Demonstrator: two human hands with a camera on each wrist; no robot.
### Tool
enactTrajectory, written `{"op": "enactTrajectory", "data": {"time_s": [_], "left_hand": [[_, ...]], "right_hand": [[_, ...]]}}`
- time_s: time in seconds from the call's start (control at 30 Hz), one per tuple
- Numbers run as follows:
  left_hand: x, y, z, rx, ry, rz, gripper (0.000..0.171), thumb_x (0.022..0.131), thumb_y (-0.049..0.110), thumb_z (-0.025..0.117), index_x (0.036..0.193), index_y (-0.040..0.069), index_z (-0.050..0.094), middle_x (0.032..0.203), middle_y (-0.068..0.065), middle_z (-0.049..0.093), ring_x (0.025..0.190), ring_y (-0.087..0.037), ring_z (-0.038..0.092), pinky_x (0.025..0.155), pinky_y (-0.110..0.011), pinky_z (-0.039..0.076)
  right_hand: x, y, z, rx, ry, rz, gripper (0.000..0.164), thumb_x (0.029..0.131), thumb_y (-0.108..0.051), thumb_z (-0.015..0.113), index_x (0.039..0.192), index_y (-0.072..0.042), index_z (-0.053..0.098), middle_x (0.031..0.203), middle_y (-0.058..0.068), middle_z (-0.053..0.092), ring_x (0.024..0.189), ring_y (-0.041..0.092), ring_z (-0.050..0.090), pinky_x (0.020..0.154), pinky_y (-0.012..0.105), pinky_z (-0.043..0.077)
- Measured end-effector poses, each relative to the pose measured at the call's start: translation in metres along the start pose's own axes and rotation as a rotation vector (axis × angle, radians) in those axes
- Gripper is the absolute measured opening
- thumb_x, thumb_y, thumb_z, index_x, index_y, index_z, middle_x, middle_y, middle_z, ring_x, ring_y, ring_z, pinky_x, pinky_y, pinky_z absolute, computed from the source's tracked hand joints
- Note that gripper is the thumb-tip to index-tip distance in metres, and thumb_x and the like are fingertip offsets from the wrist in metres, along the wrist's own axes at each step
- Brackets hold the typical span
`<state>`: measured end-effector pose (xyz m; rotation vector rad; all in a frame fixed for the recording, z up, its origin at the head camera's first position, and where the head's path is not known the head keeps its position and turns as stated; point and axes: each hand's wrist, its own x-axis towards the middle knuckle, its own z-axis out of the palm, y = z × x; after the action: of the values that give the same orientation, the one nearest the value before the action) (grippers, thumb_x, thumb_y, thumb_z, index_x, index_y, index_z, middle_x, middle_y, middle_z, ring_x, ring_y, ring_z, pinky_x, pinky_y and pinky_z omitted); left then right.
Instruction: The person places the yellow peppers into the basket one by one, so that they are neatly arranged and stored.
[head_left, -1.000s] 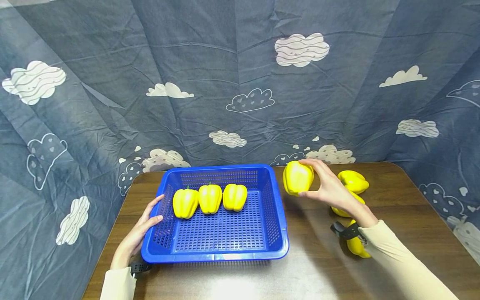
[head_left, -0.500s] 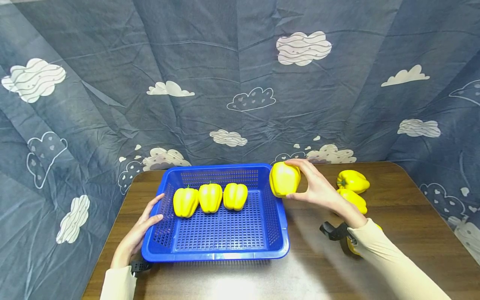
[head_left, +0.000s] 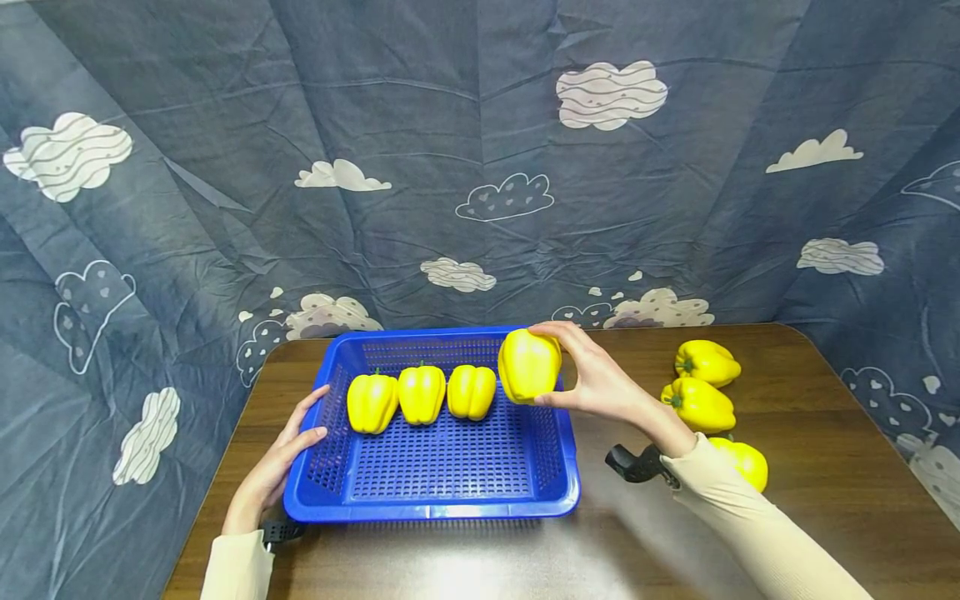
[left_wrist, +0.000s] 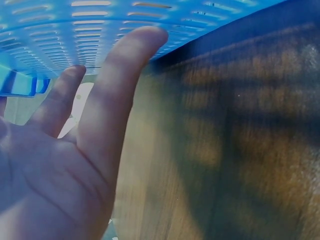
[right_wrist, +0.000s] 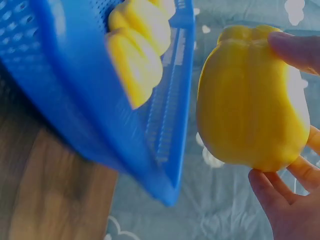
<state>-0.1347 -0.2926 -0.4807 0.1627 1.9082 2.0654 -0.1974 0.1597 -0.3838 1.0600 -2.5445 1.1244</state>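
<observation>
Seven yellow peppers lie within my view, one of them, the held pepper (head_left: pixel 529 365), pinched in my right hand (head_left: pixel 600 385) between thumb and fingertips, end to end. It shows over the back right part of the blue basket (head_left: pixel 427 512). I judge it light, stiff and smooth, so a little slippery; gripping both ends looks secure and leaves its sides free. My left hand (head_left: pixel 273 462) rests on the basket's left rim, fingers fairly straight. Three row peppers (head_left: pixel 422 395) sit along the basket's back half, with bare floor in front of them and to the right. The rim is the edge to clear. Three loose peppers (head_left: pixel 699 403) lie toward the right edge of the counter (head_left: pixel 810 433).
</observation>
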Motion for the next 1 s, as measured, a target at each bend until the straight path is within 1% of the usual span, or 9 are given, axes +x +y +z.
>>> {"op": "enactTrajectory", "data": {"time_s": [0.1, 0.23, 0.37, 0.53, 0.73, 1.0], "left_hand": [[0.0, 0.0, 0.0, 0.005, 0.004, -0.008, 0.059, 0.101, 0.015, 0.04, 0.152, 0.029, 0.012, 0.151, -0.022, 0.006, 0.121, -0.041, 0.038, 0.088, -0.051, 0.046], [0.0, 0.0, 0.001, 0.007, 0.006, -0.01, 0.059, 0.101, 0.016, 0.04, 0.152, 0.029, 0.012, 0.151, -0.022, 0.006, 0.121, -0.042, 0.037, 0.088, -0.052, 0.046], [0.0, 0.0, 0.0, 0.003, 0.002, -0.005, 0.059, 0.101, 0.015, 0.04, 0.152, 0.029, 0.012, 0.151, -0.022, 0.006, 0.121, -0.041, 0.038, 0.088, -0.052, 0.046], [0.0, 0.0, 0.0, 0.004, -0.007, 0.004, 0.059, 0.101, 0.015, 0.039, 0.152, 0.029, 0.012, 0.151, -0.021, 0.006, 0.12, -0.04, 0.039, 0.088, -0.051, 0.046], [0.0, 0.0, -0.001, 0.002, -0.007, 0.015, 0.059, 0.101, 0.014, 0.039, 0.152, 0.028, 0.013, 0.151, -0.02, 0.005, 0.118, -0.034, 0.042, 0.087, -0.047, 0.047], [0.001, 0.0, -0.001, 0.002, -0.012, 0.02, 0.058, 0.102, 0.014, 0.039, 0.152, 0.028, 0.013, 0.151, -0.021, 0.005, 0.118, -0.033, 0.043, 0.087, -0.046, 0.047]], "right_hand": [[0.005, -0.005, 0.004, 0.007, -0.006, -0.022, 0.082, 0.063, -0.023, 0.087, 0.133, -0.006, 0.047, 0.132, 0.01, 0.048, 0.12, 0.027, 0.045, 0.098, 0.049, 0.038], [0.011, -0.01, 0.008, 0.021, -0.011, -0.03, 0.081, 0.064, -0.024, 0.086, 0.134, -0.007, 0.047, 0.132, 0.008, 0.048, 0.12, 0.025, 0.045, 0.098, 0.047, 0.039], [0.015, -0.015, 0.014, 0.038, -0.023, -0.026, 0.082, 0.065, -0.024, 0.086, 0.135, -0.009, 0.047, 0.134, 0.007, 0.047, 0.121, 0.024, 0.045, 0.099, 0.047, 0.038], [0.018, -0.021, 0.023, 0.055, -0.027, -0.041, 0.082, 0.065, -0.023, 0.086, 0.135, -0.008, 0.047, 0.133, 0.008, 0.047, 0.122, 0.023, 0.044, 0.101, 0.045, 0.037], [0.023, -0.035, 0.039, 0.081, -0.042, -0.052, 0.08, 0.064, -0.024, 0.086, 0.134, -0.009, 0.048, 0.133, 0.006, 0.048, 0.122, 0.022, 0.044, 0.1, 0.045, 0.038], [0.032, -0.051, 0.062, 0.119, -0.081, -0.08, 0.08, 0.066, -0.025, 0.086, 0.134, -0.01, 0.048, 0.134, 0.005, 0.047, 0.123, 0.021, 0.043, 0.099, 0.042, 0.04]]}}
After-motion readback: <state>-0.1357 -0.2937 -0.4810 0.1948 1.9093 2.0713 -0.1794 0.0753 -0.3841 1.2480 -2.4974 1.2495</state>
